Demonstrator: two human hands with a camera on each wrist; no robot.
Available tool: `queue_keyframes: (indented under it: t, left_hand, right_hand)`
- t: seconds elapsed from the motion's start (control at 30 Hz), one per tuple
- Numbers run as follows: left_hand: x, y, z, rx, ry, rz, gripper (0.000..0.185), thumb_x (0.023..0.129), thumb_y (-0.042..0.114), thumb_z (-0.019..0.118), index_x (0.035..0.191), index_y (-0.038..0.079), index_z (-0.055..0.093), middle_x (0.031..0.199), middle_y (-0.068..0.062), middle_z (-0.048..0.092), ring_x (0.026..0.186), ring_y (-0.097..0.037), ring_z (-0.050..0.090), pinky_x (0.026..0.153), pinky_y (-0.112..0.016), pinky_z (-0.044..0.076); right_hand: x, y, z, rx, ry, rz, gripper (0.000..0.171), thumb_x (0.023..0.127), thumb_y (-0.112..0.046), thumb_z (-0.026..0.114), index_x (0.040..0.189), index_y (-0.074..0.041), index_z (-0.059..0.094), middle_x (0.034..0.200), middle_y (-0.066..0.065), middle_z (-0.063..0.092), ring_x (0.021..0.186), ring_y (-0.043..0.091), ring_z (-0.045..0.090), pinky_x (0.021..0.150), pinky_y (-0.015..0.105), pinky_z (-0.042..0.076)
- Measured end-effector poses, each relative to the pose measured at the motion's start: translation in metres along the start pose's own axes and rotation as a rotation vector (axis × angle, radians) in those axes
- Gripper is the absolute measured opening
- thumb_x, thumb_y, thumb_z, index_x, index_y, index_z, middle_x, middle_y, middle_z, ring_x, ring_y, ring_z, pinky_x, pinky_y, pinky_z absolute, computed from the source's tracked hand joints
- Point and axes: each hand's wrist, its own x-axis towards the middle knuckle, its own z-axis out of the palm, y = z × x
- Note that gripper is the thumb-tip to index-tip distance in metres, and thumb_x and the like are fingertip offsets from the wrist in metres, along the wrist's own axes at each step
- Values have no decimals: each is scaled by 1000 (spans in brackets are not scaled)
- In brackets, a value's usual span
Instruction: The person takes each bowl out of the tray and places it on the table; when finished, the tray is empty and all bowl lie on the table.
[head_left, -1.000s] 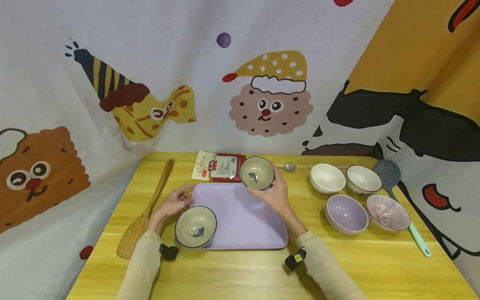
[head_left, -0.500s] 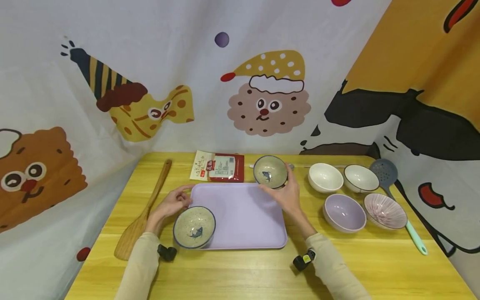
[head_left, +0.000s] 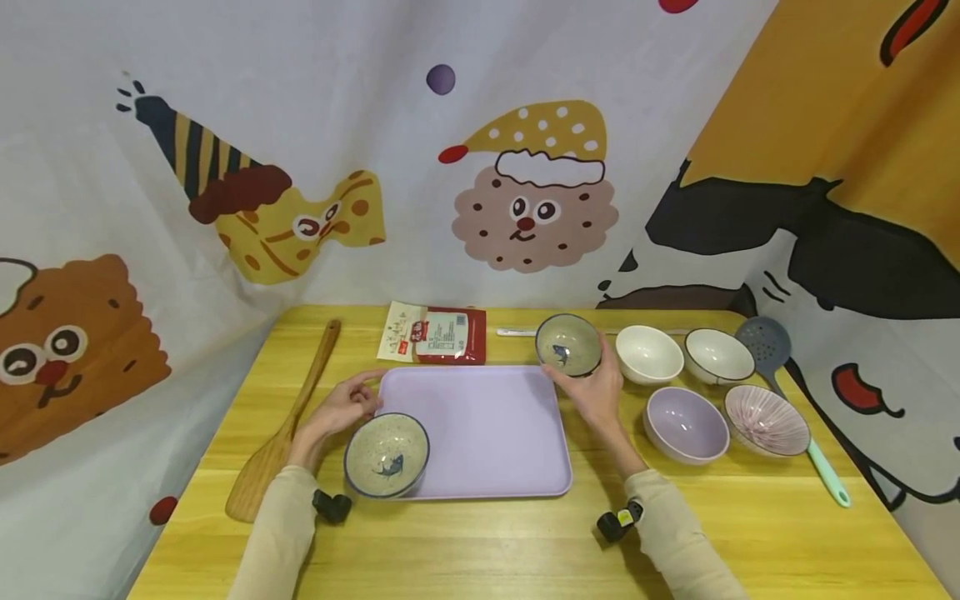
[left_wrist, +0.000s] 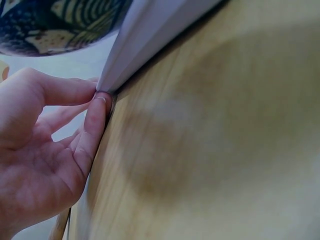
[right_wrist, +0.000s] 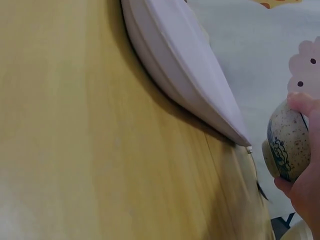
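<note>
In the head view my right hand point(head_left: 598, 398) grips a small speckled bowl point(head_left: 573, 340) with a blue rim and a blue fish inside, beyond the tray's back right corner. The right wrist view shows this bowl point(right_wrist: 290, 145) tilted, its foot ring and blue pattern visible, above the table. My left hand point(head_left: 341, 412) pinches the left edge of the lilac tray point(head_left: 487, 433); in the left wrist view its thumb and fingertips point(left_wrist: 82, 92) meet at the tray's rim point(left_wrist: 135, 45). A larger matching fish bowl point(head_left: 386, 454) stands over the tray's front left corner.
At right stand a white bowl point(head_left: 649, 354), a dark-rimmed white bowl point(head_left: 720, 356), a purple bowl point(head_left: 686, 425) and a pink-striped bowl point(head_left: 767, 421), beside a slotted spoon point(head_left: 763, 337). A red-and-cream packet point(head_left: 435, 333) and a spoon handle point(head_left: 513, 332) lie behind the tray; a wooden spatula point(head_left: 266, 467) lies left.
My right hand has carried the small fish bowl rightward, from behind the tray's middle to past its back right corner. My left hand stays at the tray's edge.
</note>
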Motion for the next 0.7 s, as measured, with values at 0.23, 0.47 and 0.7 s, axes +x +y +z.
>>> queue_keyframes:
  t: [0.23, 0.47, 0.7]
  left_hand:
    - [0, -1, 0, 4, 1, 5, 57, 96, 4, 61, 151, 2, 43, 95, -14, 59, 80, -17, 59, 74, -26, 58]
    - [-1, 1, 0, -15, -7, 3, 58, 97, 5, 61, 152, 1, 42, 95, -14, 59, 80, -17, 59, 75, -27, 58]
    - [1, -1, -1, -33, -14, 14, 60, 97, 3, 60, 152, -3, 39, 96, -16, 59, 81, -18, 59, 73, -26, 57]
  right_hand:
    - [0, 4, -6, -16, 24, 71, 105, 61, -37, 98, 146, -1, 48, 143, 21, 56, 134, 39, 51, 114, 55, 39]
    - [-1, 5, -9, -47, -3, 133, 112, 63, -39, 96, 152, 0, 40, 151, 23, 48, 141, 40, 44, 119, 55, 34]
    - [-3, 4, -9, -65, -47, 194, 118, 65, -40, 95, 155, 3, 33, 156, 27, 40, 145, 43, 37, 121, 56, 30]
